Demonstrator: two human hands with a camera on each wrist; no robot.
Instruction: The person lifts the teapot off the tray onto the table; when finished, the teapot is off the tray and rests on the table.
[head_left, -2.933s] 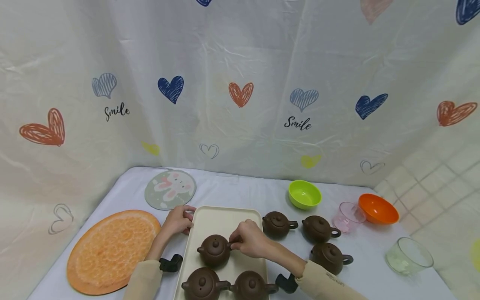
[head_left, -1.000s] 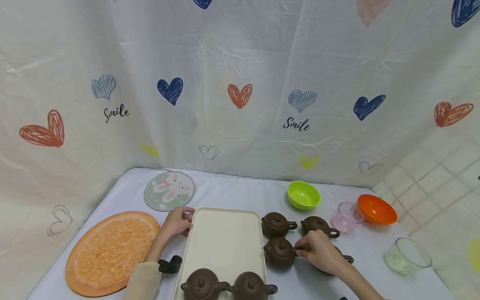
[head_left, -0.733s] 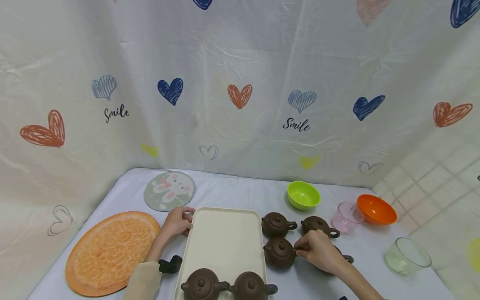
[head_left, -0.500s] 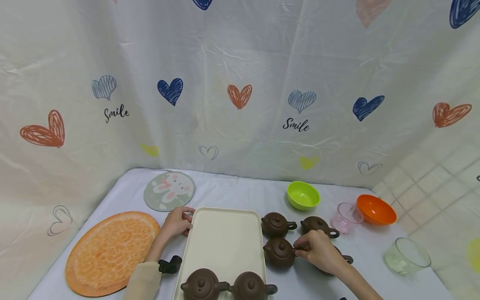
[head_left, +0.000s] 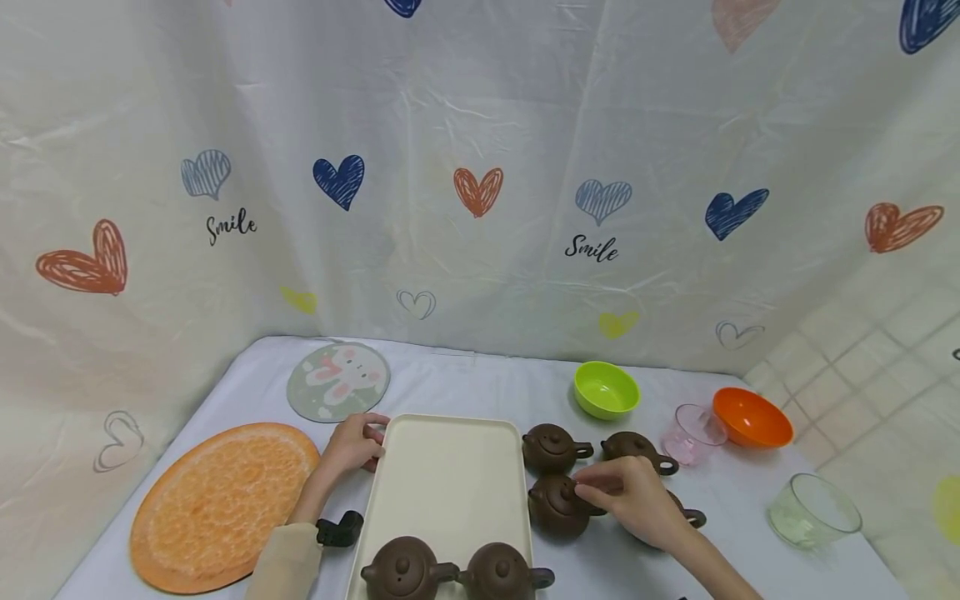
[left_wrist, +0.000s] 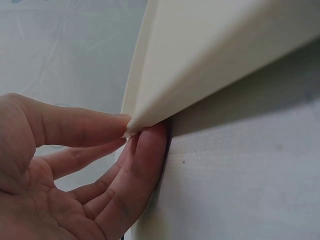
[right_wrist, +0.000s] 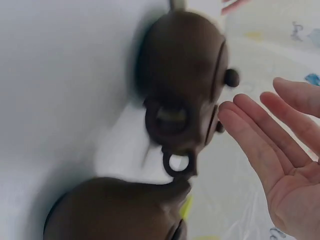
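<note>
Pointing spout left, handle right: teapot (head_left: 556, 507), hand (head_left: 632, 500) above

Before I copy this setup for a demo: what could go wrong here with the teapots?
The four teapots right of the tray stand close together; the right hand, open over the nearest teapot, could knock a neighbour's handle or a loose lid. The left hand pinches the tray's corner; lifting it could slide the two teapots on the tray.
</note>
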